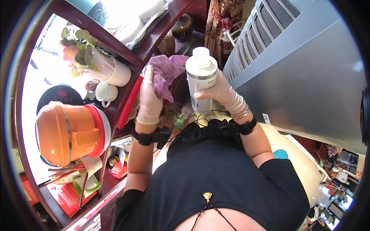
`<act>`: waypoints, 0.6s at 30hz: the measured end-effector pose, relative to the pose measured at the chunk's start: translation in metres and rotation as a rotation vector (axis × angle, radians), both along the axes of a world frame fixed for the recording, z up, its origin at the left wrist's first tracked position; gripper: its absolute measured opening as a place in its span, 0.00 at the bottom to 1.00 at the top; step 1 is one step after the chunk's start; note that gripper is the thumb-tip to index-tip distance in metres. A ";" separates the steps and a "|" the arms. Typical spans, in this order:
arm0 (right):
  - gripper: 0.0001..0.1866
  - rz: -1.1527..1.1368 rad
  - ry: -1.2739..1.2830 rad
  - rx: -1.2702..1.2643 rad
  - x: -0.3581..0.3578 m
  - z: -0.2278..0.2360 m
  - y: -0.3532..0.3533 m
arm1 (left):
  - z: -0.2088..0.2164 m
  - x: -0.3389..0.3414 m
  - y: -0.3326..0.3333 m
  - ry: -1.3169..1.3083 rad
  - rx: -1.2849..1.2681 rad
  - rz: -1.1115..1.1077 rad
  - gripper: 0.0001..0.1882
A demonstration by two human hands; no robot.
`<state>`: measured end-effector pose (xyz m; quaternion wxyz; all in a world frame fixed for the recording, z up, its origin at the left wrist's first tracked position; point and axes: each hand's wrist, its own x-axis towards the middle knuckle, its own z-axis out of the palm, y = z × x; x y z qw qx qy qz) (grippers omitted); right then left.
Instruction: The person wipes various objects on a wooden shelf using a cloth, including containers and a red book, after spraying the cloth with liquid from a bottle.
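Note:
My left hand (pixel 148 98), in a pale thin glove, grips a crumpled purple cloth (pixel 166 71) beside the shelves. A white bottle (pixel 200 73) with a white cap and a silver band round its shoulder is in my right hand (pixel 224 90), gloved too, with the thumb across its front. The bottle stands nearly upright in the air, close to the cloth's right end. Part of my left fingers is hidden behind the cloth.
Dark red shelves on the left hold an orange rice cooker (pixel 73 134), a white mug (pixel 106 93), a potted flower (pixel 115 73) and paper cups (pixel 91 165). A tall grey appliance (pixel 293 81) stands close on the right. A patterned curtain (pixel 221 23) hangs behind.

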<state>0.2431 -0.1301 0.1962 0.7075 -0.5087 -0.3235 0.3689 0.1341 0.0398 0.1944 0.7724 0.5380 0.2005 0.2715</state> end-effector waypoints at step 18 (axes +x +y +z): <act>0.37 -0.297 -0.164 -0.106 -0.017 -0.015 0.021 | 0.047 0.034 -0.062 0.000 0.530 0.063 0.16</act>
